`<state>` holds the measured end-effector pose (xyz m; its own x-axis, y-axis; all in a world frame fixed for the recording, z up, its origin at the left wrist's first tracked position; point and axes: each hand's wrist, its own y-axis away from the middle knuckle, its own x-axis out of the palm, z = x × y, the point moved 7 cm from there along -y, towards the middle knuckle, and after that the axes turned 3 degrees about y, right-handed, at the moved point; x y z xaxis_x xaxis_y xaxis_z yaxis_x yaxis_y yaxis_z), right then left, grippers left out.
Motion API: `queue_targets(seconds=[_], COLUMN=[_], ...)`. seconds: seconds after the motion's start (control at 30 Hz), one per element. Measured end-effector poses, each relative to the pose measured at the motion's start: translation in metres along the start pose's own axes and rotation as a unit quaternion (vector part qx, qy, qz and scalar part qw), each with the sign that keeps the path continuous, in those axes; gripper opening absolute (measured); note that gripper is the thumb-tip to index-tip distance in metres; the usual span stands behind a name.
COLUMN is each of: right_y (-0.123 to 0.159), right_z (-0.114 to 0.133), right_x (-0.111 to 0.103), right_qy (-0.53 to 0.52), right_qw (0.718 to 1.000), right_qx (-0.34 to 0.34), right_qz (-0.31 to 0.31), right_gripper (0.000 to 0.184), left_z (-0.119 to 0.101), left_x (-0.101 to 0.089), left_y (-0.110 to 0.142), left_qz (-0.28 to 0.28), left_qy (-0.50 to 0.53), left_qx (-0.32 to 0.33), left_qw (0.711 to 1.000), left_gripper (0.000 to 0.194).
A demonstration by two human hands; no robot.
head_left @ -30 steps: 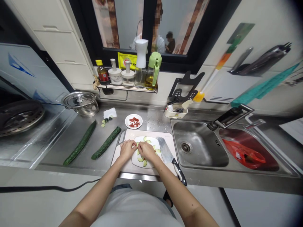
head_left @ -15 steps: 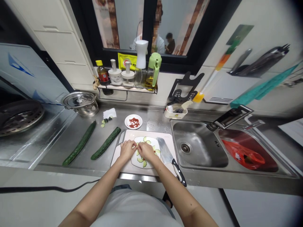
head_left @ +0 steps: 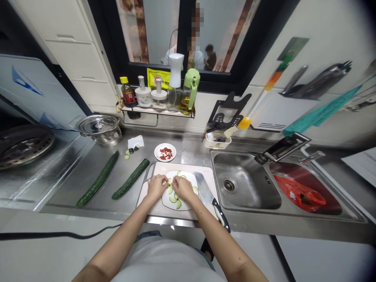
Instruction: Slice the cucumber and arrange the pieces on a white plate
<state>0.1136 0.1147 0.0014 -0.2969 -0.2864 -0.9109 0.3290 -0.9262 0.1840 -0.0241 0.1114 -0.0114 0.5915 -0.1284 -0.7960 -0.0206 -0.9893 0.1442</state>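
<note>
Cucumber slices [head_left: 178,204] with small red bits among them lie arranged on a squarish white plate [head_left: 166,203]. The plate rests on a pale pink cutting board [head_left: 155,167]. Over the plate's left part, my left hand [head_left: 158,188] has its fingertips drawn together beside a slice and a red bit. My right hand [head_left: 183,188] reaches in from the other side, its fingers closed and hiding part of the plate. What either pinch holds is too small to tell. A cleaver [head_left: 205,188] with a black handle lies along the board's right side.
Left of the board lie two whole cucumbers [head_left: 98,178] [head_left: 131,179]. Behind it stands a small white dish [head_left: 156,152] of red pieces. A double sink [head_left: 246,180] with a red bag [head_left: 305,196] is on the right. A lidded steel pot [head_left: 101,131] stands back left.
My fingertips have parted slightly over the plate's left side, and a red bit and slices now show between them. The camera view has shifted a little.
</note>
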Motion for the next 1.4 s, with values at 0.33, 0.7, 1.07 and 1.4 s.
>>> queue_targets(seconds=[0.33, 0.7, 1.07, 1.4], right_y=[-0.003, -0.003, -0.003, 0.009], right_z=[0.003, 0.003, 0.003, 0.004], right_x=[0.01, 0.007, 0.012, 0.006], right_qy=[0.012, 0.011, 0.02, -0.021], right_qw=[0.999, 0.999, 0.998, 0.996], right_qx=[0.035, 0.037, 0.053, 0.07], right_qz=[0.033, 0.005, -0.002, -0.043], right_gripper=[0.019, 0.017, 0.018, 0.022], left_z=[-0.008, -0.006, -0.004, 0.001], left_x=[0.002, 0.009, 0.015, 0.019], left_y=[0.003, 0.0, -0.003, -0.006], left_qz=[0.012, 0.024, 0.027, 0.004], left_qy=[-0.025, -0.034, -0.036, 0.013], left_qx=[-0.012, -0.018, -0.018, 0.004], left_qw=[1.0, 0.999, 0.999, 1.0], left_gripper=[0.015, 0.013, 0.014, 0.011])
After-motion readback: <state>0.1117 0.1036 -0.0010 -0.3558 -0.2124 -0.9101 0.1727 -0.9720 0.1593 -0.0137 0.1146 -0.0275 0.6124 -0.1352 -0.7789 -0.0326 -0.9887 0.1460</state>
